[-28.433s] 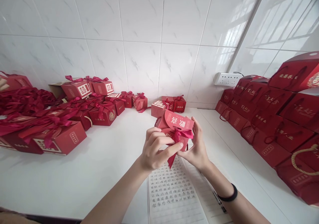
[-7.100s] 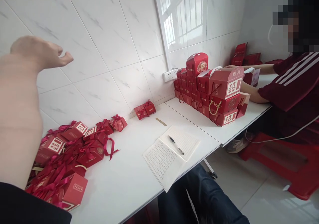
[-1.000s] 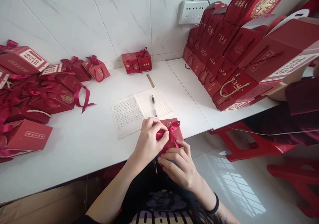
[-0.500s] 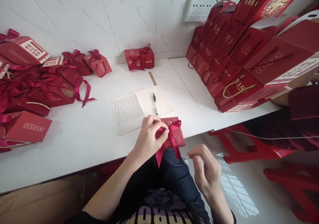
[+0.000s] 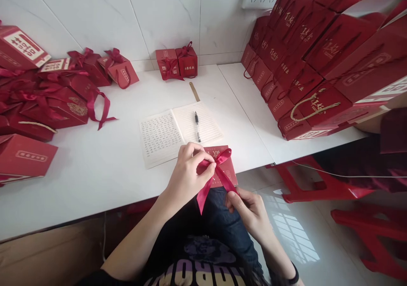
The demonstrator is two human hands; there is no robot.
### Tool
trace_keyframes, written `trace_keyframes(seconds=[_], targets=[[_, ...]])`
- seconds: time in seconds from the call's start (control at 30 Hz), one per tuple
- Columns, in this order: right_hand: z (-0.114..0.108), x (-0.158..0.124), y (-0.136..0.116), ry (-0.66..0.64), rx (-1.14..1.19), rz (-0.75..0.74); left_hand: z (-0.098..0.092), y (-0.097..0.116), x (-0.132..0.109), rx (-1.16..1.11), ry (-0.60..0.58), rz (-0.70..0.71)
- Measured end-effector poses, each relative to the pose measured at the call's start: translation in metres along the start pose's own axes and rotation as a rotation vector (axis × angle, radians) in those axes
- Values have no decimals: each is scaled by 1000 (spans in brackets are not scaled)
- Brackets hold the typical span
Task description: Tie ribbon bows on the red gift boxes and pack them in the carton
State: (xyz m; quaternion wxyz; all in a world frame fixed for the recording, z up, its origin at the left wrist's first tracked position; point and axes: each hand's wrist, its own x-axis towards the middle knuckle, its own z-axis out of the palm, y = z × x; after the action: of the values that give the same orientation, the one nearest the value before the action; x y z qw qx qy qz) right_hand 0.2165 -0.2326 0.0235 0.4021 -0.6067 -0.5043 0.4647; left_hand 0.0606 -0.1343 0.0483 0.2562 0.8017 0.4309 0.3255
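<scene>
At the far left a pile [image 5: 47, 99] of red ribboned boxes lies on the white bench [image 5: 95, 167], close to the tiled wall. Right of it, by the wall, two small boxes [image 5: 176, 63] stand touching. Nearer, an open notebook [image 5: 165, 135] lies flat, with a pen [image 5: 196, 126] on its right page and a wooden stick [image 5: 194, 91] just beyond its top edge. The left hand [image 5: 187, 175] sits at the notebook's near corner, its fingers [image 5: 203, 167] pinched shut on the ribbon [image 5: 222, 154] at the bow's knot. The ribbon is tied on a red box [image 5: 231, 170] at the bench's near edge, just beside the notebook. One tail hangs past the edge. The other runs down to the right hand [image 5: 251, 211], which is below the bench and over the lap; its fingers [image 5: 233, 197] grip the tail's end. Further right, red gift bags [image 5: 305, 65] are stacked on the adjoining bench [image 5: 254, 120]. A red stool [image 5: 318, 186] stands below it, and another person's sleeve [image 5: 394, 129] shows at the right edge.
</scene>
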Motion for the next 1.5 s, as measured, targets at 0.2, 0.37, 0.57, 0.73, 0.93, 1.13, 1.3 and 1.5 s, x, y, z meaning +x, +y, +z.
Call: trace_keyframes(seconds=[0.2, 0.37, 0.57, 0.73, 0.93, 1.13, 1.3, 1.5], targets=[[-5, -6, 7, -87, 24, -24, -1, 0, 1, -12, -8, -8], [18, -14, 11, -344, 157, 32, -1, 1, 1, -18, -7, -9], [54, -5, -2, -201, 324, -18, 1, 1, 1, -16, 6, -13], [54, -1, -6, -148, 243, -50, 1, -1, 0, -28, -7, -2], [53, -2, -5, -144, 141, -56, 1, -2, 1, -28, -9, 0], [31, -6, -22, -348, -23, -121, 0, -2, 1, -24, -4, 14], [-40, 8, -33, -274, 59, -319, -6, -6, 3, -105, -48, 35], [-52, 65, -23, 83, -247, -294, -10, -11, 5, -140, 161, -106]])
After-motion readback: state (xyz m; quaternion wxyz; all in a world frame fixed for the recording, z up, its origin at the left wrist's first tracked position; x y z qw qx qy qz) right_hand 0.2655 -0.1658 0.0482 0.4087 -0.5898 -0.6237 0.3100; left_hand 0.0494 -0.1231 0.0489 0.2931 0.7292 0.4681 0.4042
